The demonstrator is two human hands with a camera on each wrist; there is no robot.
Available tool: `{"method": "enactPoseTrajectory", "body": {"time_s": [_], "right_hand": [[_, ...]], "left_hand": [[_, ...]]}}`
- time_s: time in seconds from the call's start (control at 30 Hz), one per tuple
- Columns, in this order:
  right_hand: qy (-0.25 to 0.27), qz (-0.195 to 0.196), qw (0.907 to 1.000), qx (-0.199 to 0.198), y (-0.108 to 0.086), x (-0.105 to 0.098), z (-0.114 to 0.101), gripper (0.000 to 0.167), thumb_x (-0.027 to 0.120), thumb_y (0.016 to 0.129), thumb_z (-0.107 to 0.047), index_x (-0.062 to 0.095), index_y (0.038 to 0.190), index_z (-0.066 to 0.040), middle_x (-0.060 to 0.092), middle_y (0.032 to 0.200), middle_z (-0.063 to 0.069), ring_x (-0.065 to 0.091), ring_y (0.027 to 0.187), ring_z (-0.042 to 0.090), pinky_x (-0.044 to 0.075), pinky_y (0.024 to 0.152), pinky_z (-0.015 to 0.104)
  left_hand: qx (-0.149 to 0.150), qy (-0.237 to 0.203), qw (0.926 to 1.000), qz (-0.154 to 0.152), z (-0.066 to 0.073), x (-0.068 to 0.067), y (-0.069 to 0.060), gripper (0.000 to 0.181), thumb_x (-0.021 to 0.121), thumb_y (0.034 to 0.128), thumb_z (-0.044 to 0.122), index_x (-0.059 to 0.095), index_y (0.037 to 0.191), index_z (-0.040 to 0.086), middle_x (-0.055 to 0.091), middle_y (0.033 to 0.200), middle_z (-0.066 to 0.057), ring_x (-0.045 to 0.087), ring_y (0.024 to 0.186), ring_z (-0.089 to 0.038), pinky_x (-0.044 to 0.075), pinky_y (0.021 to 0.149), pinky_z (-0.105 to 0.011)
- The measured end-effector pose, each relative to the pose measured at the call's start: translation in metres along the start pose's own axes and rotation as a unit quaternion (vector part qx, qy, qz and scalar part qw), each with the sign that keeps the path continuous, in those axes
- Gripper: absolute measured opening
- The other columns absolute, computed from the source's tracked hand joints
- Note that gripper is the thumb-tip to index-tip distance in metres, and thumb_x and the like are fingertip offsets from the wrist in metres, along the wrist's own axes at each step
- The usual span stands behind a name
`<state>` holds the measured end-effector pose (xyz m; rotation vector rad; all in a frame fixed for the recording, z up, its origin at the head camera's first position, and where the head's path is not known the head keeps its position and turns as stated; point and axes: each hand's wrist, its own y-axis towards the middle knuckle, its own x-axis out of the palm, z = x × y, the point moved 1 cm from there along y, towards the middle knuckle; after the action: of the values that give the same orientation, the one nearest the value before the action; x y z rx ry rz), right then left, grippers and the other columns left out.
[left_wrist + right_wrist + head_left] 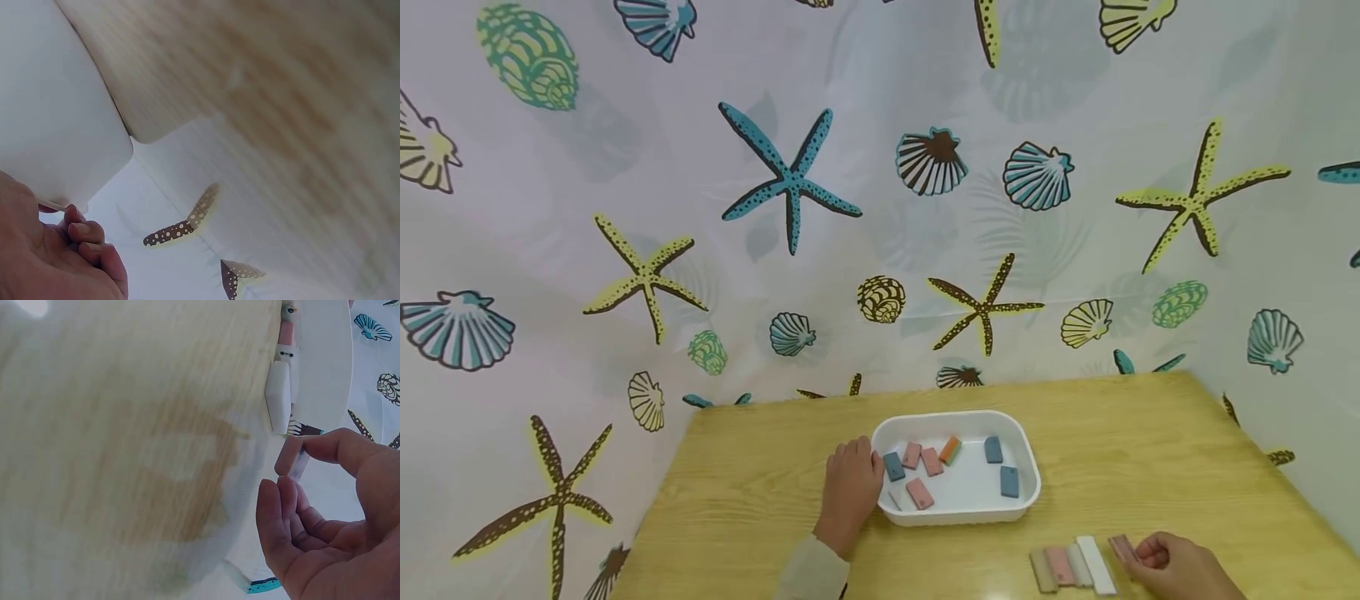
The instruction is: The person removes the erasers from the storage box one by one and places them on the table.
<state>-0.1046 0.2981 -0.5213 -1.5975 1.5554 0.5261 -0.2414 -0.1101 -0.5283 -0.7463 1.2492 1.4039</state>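
Note:
A white plastic tray (958,517) stands on the wooden table, with several small blue, pink and white erasers inside, among them a pink eraser (919,493) and a blue eraser (1009,482). At its left end my left hand (852,479) grips the rim; the left wrist view shows that hand (62,256) with curled fingers at the tray's edge. Between thumb and fingertips, my right hand (1180,567) pinches a dull pink eraser (290,456). Just left of it lies a row of erasers, with a long white one (1096,567) nearest and a pink one (1060,567) further along.
The wooden table (760,500) reaches back to a hanging cloth (850,350) printed with shells and starfish, which also closes off both sides. An orange and green eraser (951,450) lies toward the back of the tray.

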Motion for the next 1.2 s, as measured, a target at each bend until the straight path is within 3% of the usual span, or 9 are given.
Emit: {"method": "enactPoseTrajectory", "body": {"time_s": [0.23, 0.57, 0.83, 1.2], "right_hand": [[0.010, -0.014, 0.9996, 0.021, -0.005, 0.010, 0.004, 0.043, 0.059, 0.085, -0.048, 0.060, 0.078, -0.006, 0.056, 0.069, -0.002, 0.052, 0.063, 0.014, 0.043, 0.060, 0.032], [-0.006, -0.019, 0.9997, 0.012, -0.005, 0.015, -0.006, 0.041, 0.062, 0.084, -0.044, 0.058, 0.078, -0.004, 0.055, 0.069, -0.001, 0.050, 0.063, 0.014, 0.042, 0.060, 0.032], [0.007, -0.041, 0.9991, 0.010, -0.004, 0.019, -0.001, 0.044, 0.065, 0.082, -0.044, 0.059, 0.083, 0.000, 0.056, 0.073, -0.001, 0.051, 0.067, 0.014, 0.043, 0.062, 0.033], [0.027, -0.050, 0.9984, 0.001, -0.003, 0.022, -0.010, 0.036, 0.067, 0.083, -0.033, 0.062, 0.088, 0.002, 0.058, 0.075, -0.001, 0.054, 0.069, 0.014, 0.045, 0.063, 0.032]], "left_hand": [[0.004, -0.006, 0.9999, 0.012, 0.001, -0.002, -0.002, 0.018, 0.051, 0.0922, 0.024, 0.053, 0.092, 0.006, 0.049, 0.076, -0.002, 0.040, 0.070, -0.019, 0.032, 0.063, -0.032], [0.002, -0.006, 0.9999, 0.009, 0.001, -0.002, -0.003, 0.018, 0.051, 0.0924, 0.025, 0.053, 0.092, 0.007, 0.049, 0.078, -0.002, 0.041, 0.072, -0.019, 0.033, 0.064, -0.032], [0.003, 0.000, 0.9999, 0.012, -0.001, 0.001, -0.005, 0.017, 0.050, 0.0923, 0.024, 0.052, 0.089, 0.007, 0.050, 0.077, -0.003, 0.043, 0.072, -0.019, 0.034, 0.064, -0.033], [-0.008, -0.004, 0.9999, -0.005, 0.001, -0.002, -0.002, 0.019, 0.048, 0.0936, 0.026, 0.052, 0.093, 0.007, 0.048, 0.078, -0.002, 0.040, 0.073, -0.019, 0.034, 0.067, -0.033]]}}
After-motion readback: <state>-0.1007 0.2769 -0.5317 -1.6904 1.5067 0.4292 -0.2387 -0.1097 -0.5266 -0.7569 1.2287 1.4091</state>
